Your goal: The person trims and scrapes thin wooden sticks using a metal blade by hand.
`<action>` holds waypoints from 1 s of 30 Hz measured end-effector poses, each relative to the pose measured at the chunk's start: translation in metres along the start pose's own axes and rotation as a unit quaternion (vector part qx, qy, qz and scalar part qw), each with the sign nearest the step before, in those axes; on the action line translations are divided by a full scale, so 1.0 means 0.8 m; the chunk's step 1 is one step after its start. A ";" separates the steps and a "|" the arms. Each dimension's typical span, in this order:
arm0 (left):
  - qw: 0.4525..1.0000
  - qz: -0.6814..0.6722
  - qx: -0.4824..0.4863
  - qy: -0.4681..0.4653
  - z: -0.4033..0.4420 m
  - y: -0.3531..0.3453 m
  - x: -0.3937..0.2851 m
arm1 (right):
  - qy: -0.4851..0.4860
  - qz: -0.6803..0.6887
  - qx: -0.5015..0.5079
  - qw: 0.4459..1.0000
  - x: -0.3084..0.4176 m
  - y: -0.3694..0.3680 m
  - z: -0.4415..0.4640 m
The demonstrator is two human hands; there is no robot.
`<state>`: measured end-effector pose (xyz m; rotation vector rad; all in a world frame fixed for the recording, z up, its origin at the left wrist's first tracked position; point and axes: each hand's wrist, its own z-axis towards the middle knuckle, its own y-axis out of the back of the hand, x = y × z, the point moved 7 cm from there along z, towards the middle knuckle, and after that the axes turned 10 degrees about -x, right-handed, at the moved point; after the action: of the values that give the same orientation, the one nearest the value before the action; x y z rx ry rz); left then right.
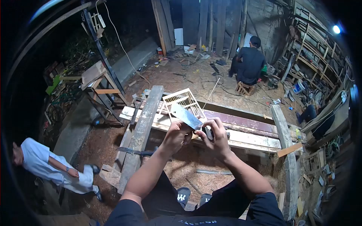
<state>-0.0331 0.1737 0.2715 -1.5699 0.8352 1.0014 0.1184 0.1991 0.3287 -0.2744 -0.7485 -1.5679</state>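
Observation:
A broad, flat, shiny metal blade (187, 117) is raised in front of me, slanting down to the right. The fingers of my left hand (176, 135) are closed on its lower edge. My right hand (215, 136) is closed around a small dark object (207, 132), with the thumb tip at the blade's right end. Whether that dark piece is joined to the blade, I cannot tell. Just behind the blade stands a small slatted wooden frame (184, 101), partly covered by it. Below my left wrist, a knife (132, 151) with a dark handle rests across a plank.
Wooden beams (142, 132) and long boards (249, 137) form a bench before me. At the lower left is a person in white (56, 162); another person in dark clothes (249, 62) sits low at the back. Wood shavings and scraps cover the floor (181, 165).

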 end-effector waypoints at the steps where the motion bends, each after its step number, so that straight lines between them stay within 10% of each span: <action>1: 1.000 -0.005 0.000 0.004 0.001 -0.001 0.006 | 0.000 -0.010 0.000 1.000 0.004 0.002 -0.002; 30: 0.980 -0.163 -0.003 0.117 -0.003 -0.034 0.042 | -0.032 -0.032 -0.009 0.999 -0.003 0.039 -0.006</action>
<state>0.0051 0.1765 0.2513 -1.7846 0.7011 0.5906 0.1501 0.1988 0.3331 -0.3190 -0.8002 -1.6343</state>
